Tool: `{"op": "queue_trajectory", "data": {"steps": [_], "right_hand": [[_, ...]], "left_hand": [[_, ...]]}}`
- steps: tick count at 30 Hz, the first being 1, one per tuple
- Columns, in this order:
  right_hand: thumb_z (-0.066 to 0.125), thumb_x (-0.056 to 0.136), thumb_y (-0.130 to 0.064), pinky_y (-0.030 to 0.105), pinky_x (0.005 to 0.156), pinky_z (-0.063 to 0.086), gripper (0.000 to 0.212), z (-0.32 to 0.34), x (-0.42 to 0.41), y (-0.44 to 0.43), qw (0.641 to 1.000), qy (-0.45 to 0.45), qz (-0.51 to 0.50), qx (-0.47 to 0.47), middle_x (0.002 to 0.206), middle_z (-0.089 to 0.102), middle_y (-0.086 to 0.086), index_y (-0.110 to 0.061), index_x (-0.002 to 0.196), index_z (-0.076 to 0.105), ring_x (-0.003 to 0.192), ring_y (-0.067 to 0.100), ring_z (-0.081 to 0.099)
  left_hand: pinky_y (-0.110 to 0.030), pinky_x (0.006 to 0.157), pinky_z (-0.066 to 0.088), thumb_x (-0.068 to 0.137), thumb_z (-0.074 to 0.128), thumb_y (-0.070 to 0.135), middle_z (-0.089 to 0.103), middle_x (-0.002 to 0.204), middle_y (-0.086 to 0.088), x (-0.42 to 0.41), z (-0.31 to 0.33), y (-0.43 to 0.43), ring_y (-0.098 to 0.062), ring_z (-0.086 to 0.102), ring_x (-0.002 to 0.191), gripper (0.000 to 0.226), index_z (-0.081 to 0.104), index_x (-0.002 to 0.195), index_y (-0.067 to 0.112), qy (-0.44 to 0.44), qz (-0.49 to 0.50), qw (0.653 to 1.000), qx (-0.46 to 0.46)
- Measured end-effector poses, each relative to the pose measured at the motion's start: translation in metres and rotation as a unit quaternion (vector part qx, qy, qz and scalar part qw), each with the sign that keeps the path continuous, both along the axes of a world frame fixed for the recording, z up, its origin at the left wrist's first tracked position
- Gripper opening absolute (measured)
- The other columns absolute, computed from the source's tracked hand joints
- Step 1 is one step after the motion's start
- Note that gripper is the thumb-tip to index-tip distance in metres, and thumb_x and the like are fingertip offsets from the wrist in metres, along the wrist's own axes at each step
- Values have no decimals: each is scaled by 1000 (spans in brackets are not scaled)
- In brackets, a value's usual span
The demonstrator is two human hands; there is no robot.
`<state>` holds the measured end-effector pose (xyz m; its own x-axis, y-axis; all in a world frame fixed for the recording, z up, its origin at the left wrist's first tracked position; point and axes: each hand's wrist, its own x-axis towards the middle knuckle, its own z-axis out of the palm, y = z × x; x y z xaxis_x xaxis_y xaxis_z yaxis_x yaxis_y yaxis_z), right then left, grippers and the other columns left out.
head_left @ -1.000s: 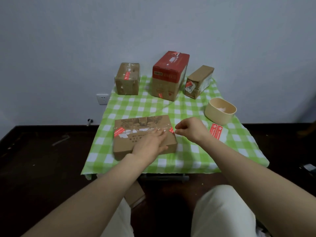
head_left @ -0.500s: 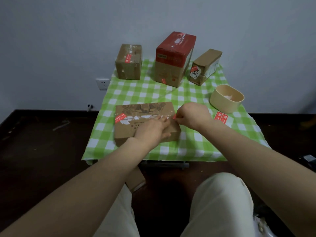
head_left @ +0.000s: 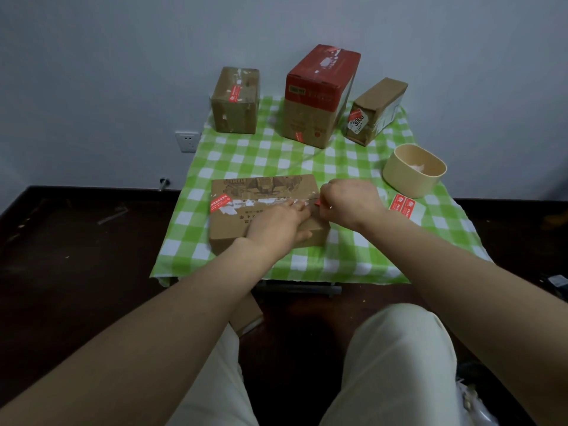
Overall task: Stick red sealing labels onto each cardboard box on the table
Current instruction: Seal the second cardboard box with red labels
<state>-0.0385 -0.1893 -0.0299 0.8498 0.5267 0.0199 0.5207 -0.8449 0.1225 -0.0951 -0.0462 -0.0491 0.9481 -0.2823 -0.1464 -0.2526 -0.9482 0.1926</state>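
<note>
A flat cardboard box (head_left: 242, 222) lies at the near side of the green checked table (head_left: 276, 155), with a red label (head_left: 218, 205) on its left edge. My left hand (head_left: 278, 224) rests flat on its top, fingers apart. At the box's right edge my right hand (head_left: 350, 202) is curled over a second red label (head_left: 318, 203), of which only a sliver shows. A sheet of red labels (head_left: 401, 205) lies to the right. Three labelled boxes stand at the back: a brown one (head_left: 235, 101), a red-topped one (head_left: 316, 96) and a small one (head_left: 376, 110).
A beige round tub (head_left: 413, 170) sits at the right, behind the label sheet. A wall socket (head_left: 187, 141) is on the wall to the left. My knees are in front of the table's near edge, and another cardboard piece (head_left: 247, 315) lies on the dark floor beneath.
My right hand has moved left onto the flat box's right edge with the red label. My left hand has stayed on the box top. The view has tilted downward.
</note>
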Motion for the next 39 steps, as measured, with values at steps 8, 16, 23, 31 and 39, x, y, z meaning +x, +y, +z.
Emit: {"op": "queue_trajectory", "data": {"steps": [8, 16, 23, 31, 39], "right_hand": [[53, 88, -42, 30, 64, 35, 30, -8, 2, -4, 992, 33, -70, 95, 100, 63, 6, -14, 96, 61, 95, 27, 58], [56, 87, -39, 32, 67, 43, 27, -17, 2, -10, 971, 66, -114, 198, 102, 67, 2, -16, 97, 64, 95, 24, 59], [60, 87, -37, 31, 73, 45, 27, -21, 3, -8, 971, 67, -76, 217, 105, 64, 4, -15, 102, 70, 96, 23, 60], [53, 92, -25, 35, 74, 42, 23, -30, 4, -3, 965, 61, -92, 239, 100, 64, 12, -6, 98, 65, 94, 29, 58], [59, 89, -23, 44, 81, 51, 18, -35, 3, -5, 914, 111, -146, 362, 91, 70, 11, -6, 89, 67, 87, 28, 65]], "left_hand": [[-38, 113, 26, 97, 45, 35, 19, 157, 0, -2, 3, 0, -19, 16, 145, 56, 27, 148, 18, 10, 6, 1000, -2], [-36, 114, 24, 97, 45, 36, 18, 158, 1, -1, 3, 0, -18, 15, 145, 59, 21, 149, 22, 5, 6, 1000, 0], [-35, 113, 24, 97, 45, 37, 18, 158, 1, 1, 2, 0, -19, 15, 145, 57, 25, 149, 21, 6, 3, 1000, 10], [-35, 112, 26, 97, 45, 37, 18, 158, 1, -1, 4, -1, -18, 17, 144, 57, 26, 148, 20, -3, 3, 1000, 17], [-36, 111, 26, 97, 45, 38, 19, 157, 2, -1, 5, -1, -18, 17, 144, 57, 27, 148, 21, -4, 6, 1000, 25]]}}
